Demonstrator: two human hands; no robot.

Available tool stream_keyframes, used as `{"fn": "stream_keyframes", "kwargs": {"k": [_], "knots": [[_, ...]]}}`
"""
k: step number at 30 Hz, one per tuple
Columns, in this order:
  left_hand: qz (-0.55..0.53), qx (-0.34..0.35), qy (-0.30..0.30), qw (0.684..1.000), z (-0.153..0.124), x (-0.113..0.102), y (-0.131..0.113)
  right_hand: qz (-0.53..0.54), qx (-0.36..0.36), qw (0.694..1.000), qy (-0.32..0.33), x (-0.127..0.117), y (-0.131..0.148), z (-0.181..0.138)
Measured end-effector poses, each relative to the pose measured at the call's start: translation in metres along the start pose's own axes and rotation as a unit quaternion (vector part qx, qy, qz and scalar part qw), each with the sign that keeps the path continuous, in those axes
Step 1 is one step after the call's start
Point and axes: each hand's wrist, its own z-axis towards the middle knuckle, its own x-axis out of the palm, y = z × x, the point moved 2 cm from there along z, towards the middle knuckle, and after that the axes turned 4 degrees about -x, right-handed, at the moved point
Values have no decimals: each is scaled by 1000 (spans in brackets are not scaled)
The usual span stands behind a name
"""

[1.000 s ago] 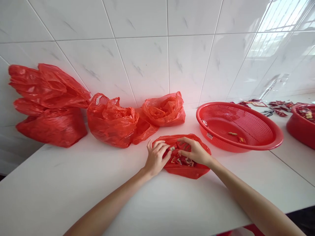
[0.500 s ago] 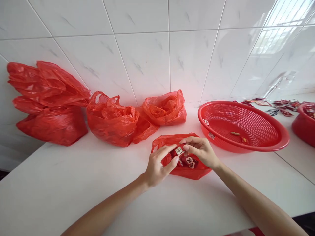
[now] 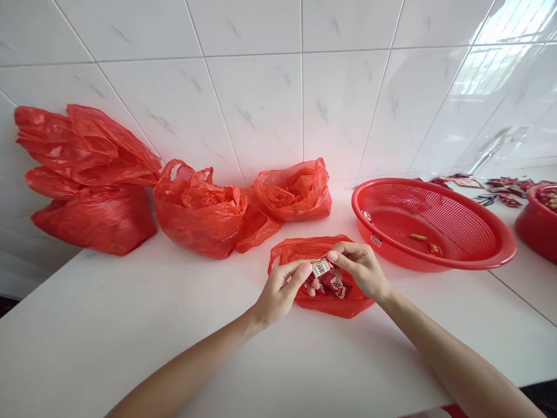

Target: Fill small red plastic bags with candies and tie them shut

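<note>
Between my two hands is a small wrapped candy (image 3: 321,267) with a red wrapper and a pale printed label. My left hand (image 3: 282,289) pinches its left end between thumb and fingers. On the other end, the thumb and forefinger of my right hand (image 3: 360,269) are closed. Just beneath lies an open red plastic bag (image 3: 354,307), its sides spread out on the white counter. Inside the bag several dark red wrapped packets (image 3: 337,287) with white lettering show, partly covered by my hands.
Tied or bunched red plastic bags (image 3: 200,215) line the tiled wall at left and centre. A red colander (image 3: 435,232) on the right holds a peanut (image 3: 418,237) and a few wrapped pieces. Beyond it are scattered red packets (image 3: 505,186), black scissors (image 3: 485,200) and a red basin (image 3: 537,223).
My fingers have shifted to opposite ends of the candy, so more of its label shows. My left thumb has moved up onto it. The bags and colander stay in place.
</note>
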Motion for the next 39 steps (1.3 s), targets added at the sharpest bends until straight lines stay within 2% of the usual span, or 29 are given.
{"fn": "stream_keyframes", "kwargs": {"k": [6, 17, 21, 28, 39], "knots": [[-27, -21, 17, 999, 1, 1, 1, 35, 16, 999, -2, 3, -6, 0], [-20, -59, -1, 998, 2, 1, 9, -18, 0, 999, -49, 1, -4, 1], [-27, -62, -8, 998, 4, 0, 10, -52, -8, 998, -39, 2, -4, 1], [-36, -57, -21, 998, 6, -3, 10, -95, -22, 995, 27, 2, -4, 2], [-2, -30, -25, 999, 1, -1, 9, -149, -80, 985, 20, 2, -1, 2]]}}
